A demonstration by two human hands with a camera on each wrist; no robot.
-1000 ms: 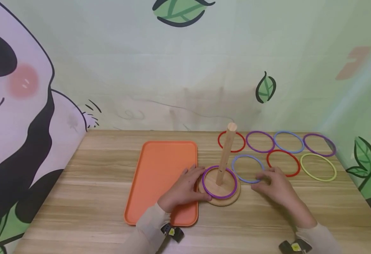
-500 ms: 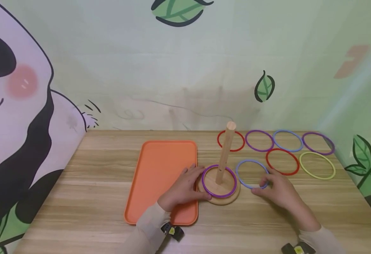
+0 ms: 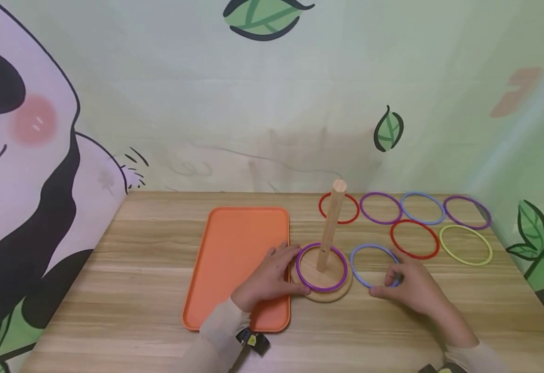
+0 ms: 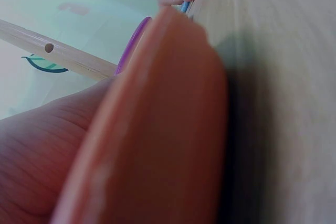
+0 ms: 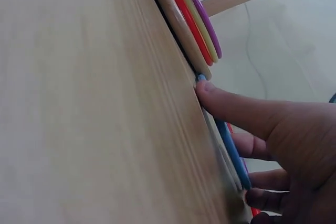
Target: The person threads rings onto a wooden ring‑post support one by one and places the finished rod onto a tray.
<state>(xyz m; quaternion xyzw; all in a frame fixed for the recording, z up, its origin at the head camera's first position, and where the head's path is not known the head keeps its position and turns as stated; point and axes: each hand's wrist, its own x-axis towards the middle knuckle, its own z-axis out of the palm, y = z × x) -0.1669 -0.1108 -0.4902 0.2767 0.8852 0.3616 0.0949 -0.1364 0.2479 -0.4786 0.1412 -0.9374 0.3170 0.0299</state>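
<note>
My left hand (image 3: 272, 274) lies over the orange tray's right side, its thumb and fingertips at the left edge of a round wooden base (image 3: 328, 297). From this base rises a wooden peg (image 3: 331, 223). A purple ring (image 3: 322, 290) encircles the peg; beneath it, the right wrist view shows a yellow ring (image 5: 212, 51) and a red ring (image 5: 203, 45) stacked on the base. To the right, my right hand (image 3: 413, 285) pinches the near right edge of a blue ring (image 3: 369, 245) lying low over the table, close beside the base.
The orange tray (image 3: 225, 254) lies left of the base. Toward the back right lie two red rings, one of them a red ring (image 3: 414, 256) behind the right hand, plus a yellow-green ring (image 3: 466, 263), two purple rings and another blue ring (image 3: 423, 223). A printed cloth (image 3: 183, 103) hangs behind the table.
The right hand has taken hold of the blue ring and drawn it toward me and slightly right, away from the other rings. The left hand stays in place.
</note>
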